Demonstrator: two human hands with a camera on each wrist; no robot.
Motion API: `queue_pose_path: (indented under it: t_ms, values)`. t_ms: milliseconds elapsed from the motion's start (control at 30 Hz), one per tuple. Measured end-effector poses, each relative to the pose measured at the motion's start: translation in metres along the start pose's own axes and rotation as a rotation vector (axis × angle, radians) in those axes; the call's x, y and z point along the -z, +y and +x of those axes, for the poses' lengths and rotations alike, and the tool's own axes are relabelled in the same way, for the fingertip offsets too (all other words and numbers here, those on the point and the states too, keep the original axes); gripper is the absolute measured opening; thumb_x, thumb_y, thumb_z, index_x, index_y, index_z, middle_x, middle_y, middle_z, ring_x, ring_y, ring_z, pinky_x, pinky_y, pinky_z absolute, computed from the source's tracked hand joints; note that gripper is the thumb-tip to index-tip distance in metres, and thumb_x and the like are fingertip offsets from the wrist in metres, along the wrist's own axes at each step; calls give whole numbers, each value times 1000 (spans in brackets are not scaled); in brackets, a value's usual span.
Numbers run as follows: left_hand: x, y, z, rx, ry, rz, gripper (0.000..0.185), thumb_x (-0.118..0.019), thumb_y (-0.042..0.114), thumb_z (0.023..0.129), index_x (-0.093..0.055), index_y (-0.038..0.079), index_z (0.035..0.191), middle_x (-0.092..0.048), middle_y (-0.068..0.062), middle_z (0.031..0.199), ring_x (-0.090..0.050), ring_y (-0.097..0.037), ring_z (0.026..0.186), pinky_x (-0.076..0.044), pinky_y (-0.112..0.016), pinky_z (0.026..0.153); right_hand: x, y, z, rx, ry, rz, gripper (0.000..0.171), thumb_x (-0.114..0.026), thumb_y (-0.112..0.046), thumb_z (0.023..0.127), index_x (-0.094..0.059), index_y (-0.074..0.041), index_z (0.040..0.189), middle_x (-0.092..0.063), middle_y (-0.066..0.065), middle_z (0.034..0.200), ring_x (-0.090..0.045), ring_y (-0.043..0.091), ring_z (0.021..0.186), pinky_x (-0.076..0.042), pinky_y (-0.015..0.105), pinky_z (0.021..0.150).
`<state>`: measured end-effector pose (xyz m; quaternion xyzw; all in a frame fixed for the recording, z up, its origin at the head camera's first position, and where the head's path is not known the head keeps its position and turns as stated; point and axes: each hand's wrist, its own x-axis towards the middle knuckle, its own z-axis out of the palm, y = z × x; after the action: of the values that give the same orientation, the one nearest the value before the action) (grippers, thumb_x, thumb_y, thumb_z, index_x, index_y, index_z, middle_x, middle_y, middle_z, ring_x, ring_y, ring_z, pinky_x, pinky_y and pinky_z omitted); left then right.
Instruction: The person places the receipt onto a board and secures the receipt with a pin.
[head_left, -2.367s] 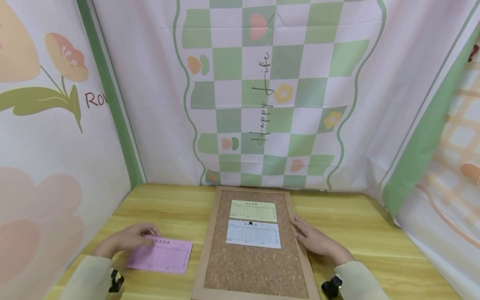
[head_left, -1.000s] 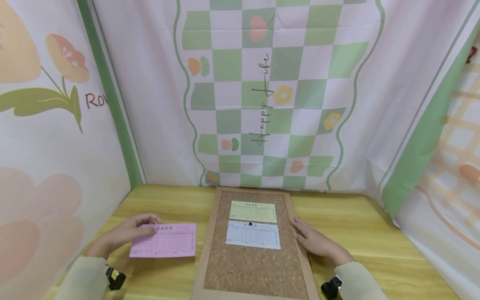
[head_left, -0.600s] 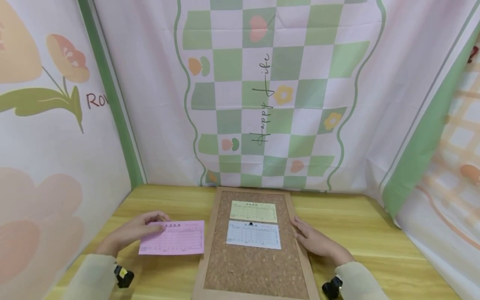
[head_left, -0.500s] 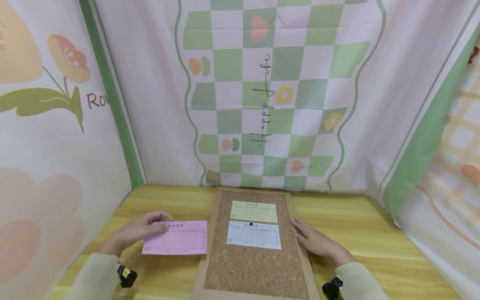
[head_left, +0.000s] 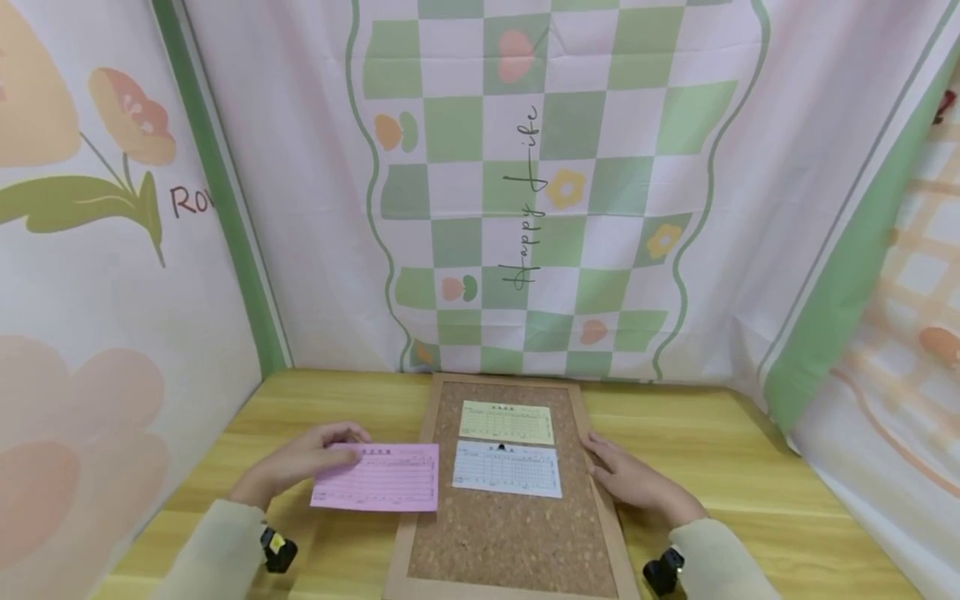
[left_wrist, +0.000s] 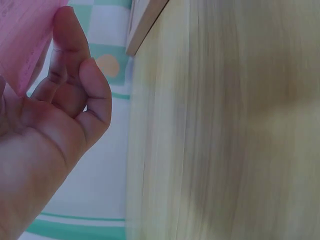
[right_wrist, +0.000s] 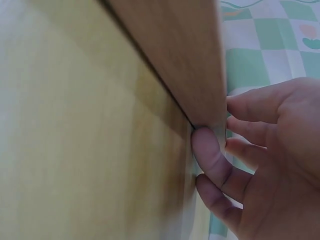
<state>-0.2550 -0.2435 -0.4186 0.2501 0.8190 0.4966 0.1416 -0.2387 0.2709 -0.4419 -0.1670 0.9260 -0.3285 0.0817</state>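
Pink paper, a printed form slip (head_left: 378, 477), is pinched at its left end by the left hand (head_left: 300, 463); in the left wrist view the fingers (left_wrist: 75, 65) curl against the pink sheet (left_wrist: 25, 40). The slip's right end lies over the left frame edge of the cork board (head_left: 510, 533), which lies flat in the middle of the wooden table (head_left: 750, 467). On the cork, a yellow slip (head_left: 507, 422) sits near the far end and a white slip (head_left: 507, 469) just below it, close together. The right hand (head_left: 633, 483) rests against the right frame edge of the board, fingers mostly straight; its thumb (right_wrist: 212, 155) seems to touch the frame (right_wrist: 175, 60), though that view is blurred.
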Motion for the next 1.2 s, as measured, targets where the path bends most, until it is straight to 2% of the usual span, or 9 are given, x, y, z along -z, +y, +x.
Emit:
queue_pose_path:
  t_ms: [300,533,700,1000,1200]
  values:
    - [-11,2,13,-16,-16,-24,25,-63,22,98,-63,8,119,-61,-13,109,-58,-31,99,-45,-44,87,6,-3,4,32,31,-34,53,-54,-8,102,-37,12,147,-28,37,152,-26,54,139,-25,64,109]
    - [-18,2,17,-29,-27,-31,25,-64,20,97,-63,7,119,-62,-13,107,-59,-31,97,-45,-44,87,7,-5,4,58,45,-68,52,-57,-8,101,-40,14,145,-31,38,150,-29,55,137,-28,65,107]
    - [-24,1,20,-33,-32,-34,25,-64,20,97,-64,8,118,-63,-12,107,-59,-31,97,-45,-45,87,7,-6,4,68,68,-84,49,-61,-9,99,-46,14,140,-40,37,145,-34,54,135,-29,64,107]
    - [-35,3,26,-29,-48,-38,25,-65,22,97,-64,9,118,-64,-11,106,-60,-30,96,-47,-44,86,4,-9,3,45,97,-72,43,-65,-8,96,-56,10,134,-51,31,138,-41,52,131,-33,64,105]
    - [-41,5,32,-28,-69,-55,26,-64,21,97,-64,8,119,-64,-11,106,-62,-30,94,-50,-44,83,2,-10,3,38,124,-48,40,-71,-9,92,-61,5,128,-61,20,129,-48,46,127,-37,61,103]
